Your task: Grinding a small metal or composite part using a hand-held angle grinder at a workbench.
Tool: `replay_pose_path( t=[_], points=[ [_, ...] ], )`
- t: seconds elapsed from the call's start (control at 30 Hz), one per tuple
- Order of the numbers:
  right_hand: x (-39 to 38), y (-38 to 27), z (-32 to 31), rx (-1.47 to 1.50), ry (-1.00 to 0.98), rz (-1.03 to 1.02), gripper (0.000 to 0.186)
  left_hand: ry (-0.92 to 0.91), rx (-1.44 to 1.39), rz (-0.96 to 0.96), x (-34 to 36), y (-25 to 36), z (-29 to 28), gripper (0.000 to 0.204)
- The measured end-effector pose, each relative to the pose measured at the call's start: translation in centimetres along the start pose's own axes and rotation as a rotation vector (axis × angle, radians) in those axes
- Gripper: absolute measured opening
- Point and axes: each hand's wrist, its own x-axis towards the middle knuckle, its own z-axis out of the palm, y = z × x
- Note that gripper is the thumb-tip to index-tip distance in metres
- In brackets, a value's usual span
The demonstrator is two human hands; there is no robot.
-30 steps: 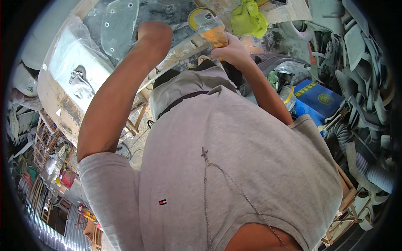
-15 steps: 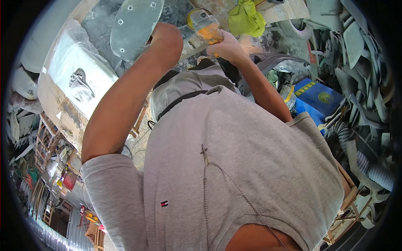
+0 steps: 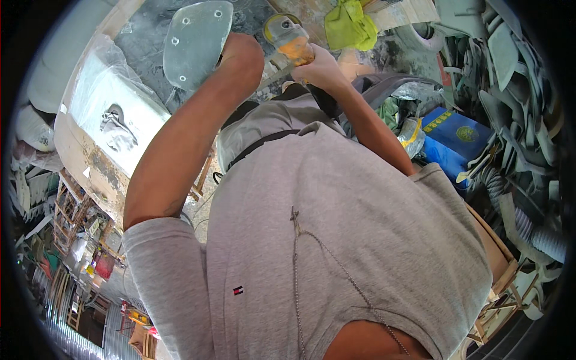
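Note:
A grey-green flat panel [image 3: 195, 51] with rounded corners and several small round holes is tilted up at the top, left of the middle. My left hand [image 3: 242, 53] is closed at its right edge; the bent wrist hides most of the fingers. My right hand [image 3: 321, 67] wraps round an angle grinder [image 3: 295, 47] with an orange and grey body. The grinder's yellowish disc [image 3: 269, 27] shows at its head, to the right of the panel with a gap between them.
A yellow-green cloth [image 3: 351, 25] lies beyond the grinder. On the left stands a table with plastic sheeting [image 3: 96, 90] and a crumpled grey cloth [image 3: 117, 128]. A blue box [image 3: 459, 137] and stacked grey curved pieces [image 3: 528, 102] crowd the right side.
The panel has shifted slightly right and tipped, so its top edge now shows. My right hand and the grinder have moved a little to the left.

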Motion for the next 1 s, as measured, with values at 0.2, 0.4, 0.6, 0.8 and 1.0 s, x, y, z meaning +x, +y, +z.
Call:
replay_pose_path(
  t=[0.2,0.4,0.6,0.8,1.0],
  points=[
    [-1.0,0.6,-0.3,0.064,0.07,-0.066,0.045,0.078,-0.019,-0.052,0.3,-0.6,2.1,0.019],
    [-0.8,0.3,-0.8,0.077,0.078,-0.073,0.04,0.069,0.004,-0.053,0.2,0.1,2.1,0.019],
    [0.7,-0.7,-0.9,0.016,0.042,-0.081,0.04,0.107,0.018,-0.051,-0.3,0.6,2.7,0.019],
    [0.1,-1.7,-1.2,0.132,0.053,-0.096,0.039,0.067,-0.107,-0.127,-0.9,0.8,4.3,0.02],
    [-0.1,-0.9,-0.7,0.096,-0.015,-0.092,0.039,0.092,-0.059,-0.071,-1.3,1.3,4.4,0.017]
  ],
)
